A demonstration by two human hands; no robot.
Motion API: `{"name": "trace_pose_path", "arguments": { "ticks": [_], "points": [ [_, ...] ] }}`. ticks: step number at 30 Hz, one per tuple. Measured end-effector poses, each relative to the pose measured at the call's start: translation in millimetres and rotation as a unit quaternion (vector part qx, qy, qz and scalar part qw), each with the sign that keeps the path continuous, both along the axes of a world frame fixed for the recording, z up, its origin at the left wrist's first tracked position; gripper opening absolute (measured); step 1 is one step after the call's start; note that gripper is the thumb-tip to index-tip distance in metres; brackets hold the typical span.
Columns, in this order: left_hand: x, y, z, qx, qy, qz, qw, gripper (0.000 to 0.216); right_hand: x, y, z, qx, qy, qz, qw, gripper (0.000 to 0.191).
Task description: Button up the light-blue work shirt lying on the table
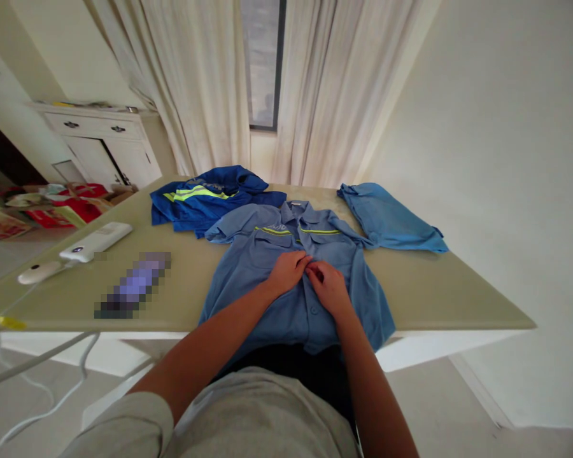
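Note:
A grey-blue short-sleeved work shirt (239, 273) with yellow reflective stripes lies front up on the table, its collar away from me and its hem over the near edge. My left hand (289, 270) pinches the front placket at mid-chest. Close beside it, my right hand (328, 286) has its fingers curled and pinched on the same placket. The fingertips of both hands nearly touch, and whatever small part of the placket lies between them is hidden. Below my right hand a button (314, 311) shows on the placket.
Behind the shirt on the left lies a darker blue shirt (210, 197) with a yellow stripe. A folded light-blue garment (391, 219) is at the back right. On the left of the table (468, 299) are a white power strip (98, 242), cables and a blurred-out item (136, 286).

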State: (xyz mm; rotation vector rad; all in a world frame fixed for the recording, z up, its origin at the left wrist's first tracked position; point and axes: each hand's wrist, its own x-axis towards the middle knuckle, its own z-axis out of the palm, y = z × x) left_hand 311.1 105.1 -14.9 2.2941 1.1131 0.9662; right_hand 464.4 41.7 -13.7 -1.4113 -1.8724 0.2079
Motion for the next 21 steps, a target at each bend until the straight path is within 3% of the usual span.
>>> {"name": "trace_pose_path", "arguments": {
  "ticks": [9, 15, 21],
  "points": [
    [-1.9, -2.7, 2.1, -0.034, 0.037, -0.004, 0.999, 0.038, -0.5, -4.2, 7.7, -0.01, 0.009, 0.032, 0.999, 0.02],
    [2.1, -2.3, 5.3, -0.012, -0.011, -0.027, 1.0, 0.038, -2.3, -3.2, 5.5, -0.001, 0.019, 0.007, 1.0, 0.018],
    [3.1, -1.8, 4.0, -0.026, -0.006, 0.004, 1.0, 0.037, -1.3, -3.6, 4.7, -0.01, 0.026, 0.01, 1.0, 0.021]
  ]
}}
